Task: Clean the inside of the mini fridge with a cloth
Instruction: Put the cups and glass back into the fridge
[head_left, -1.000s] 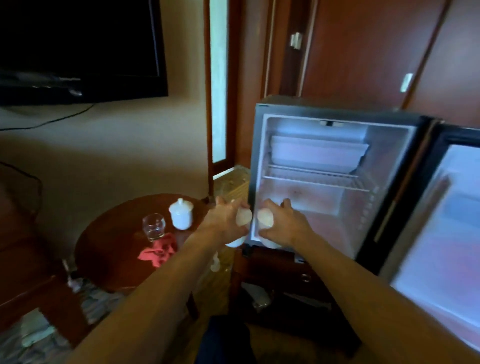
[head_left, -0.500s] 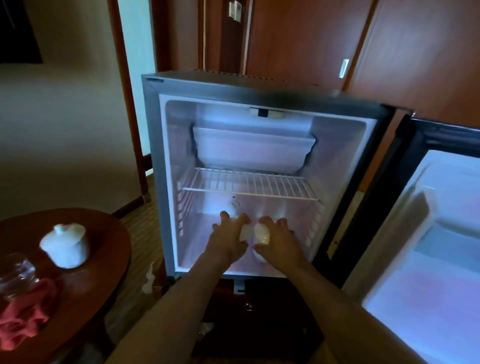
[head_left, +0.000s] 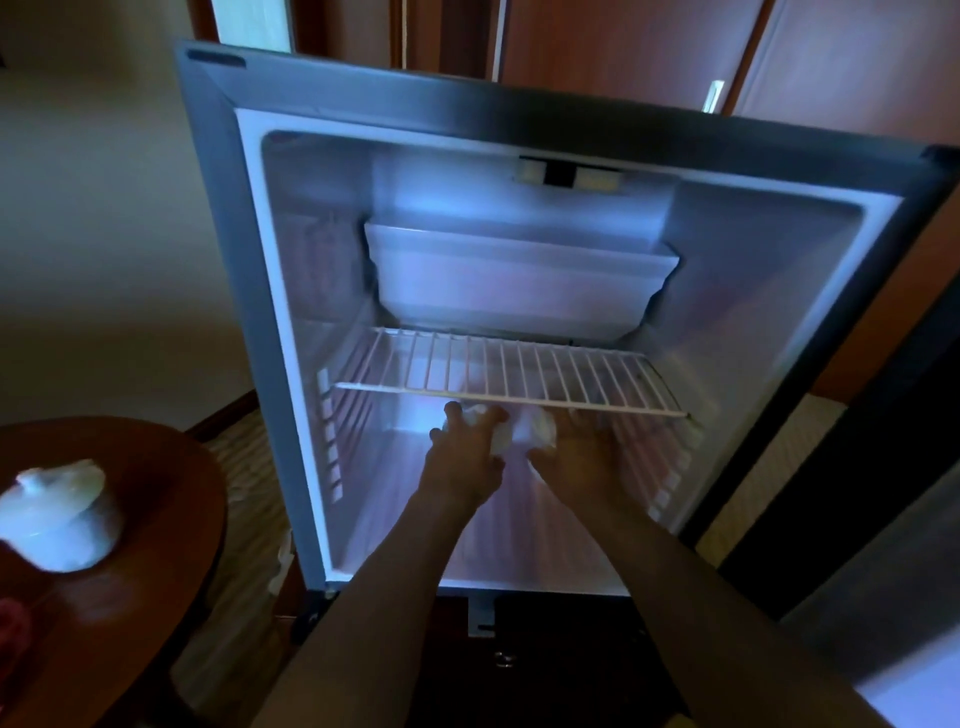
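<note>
The white cloth (head_left: 522, 434) is sitting bunched in the lower compartment of the mini fridge (head_left: 291, 322), just under the front edge of the wire shelf (head_left: 509, 371). Both hands are holding it between them: the left hand (head_left: 465, 449) is curling its fingers over the cloth's left side, and the right hand (head_left: 582, 457) is gripping the right side, though its fingers are blurred. Both forearms are reaching forward side by side through the open front, palms turned down toward the fridge floor. Above the shelf a pale plastic tray (head_left: 514, 280) is sitting against the back wall. To the left, a white lidded cup (head_left: 60, 514) is standing on the round wooden counter (head_left: 156, 545).
</note>
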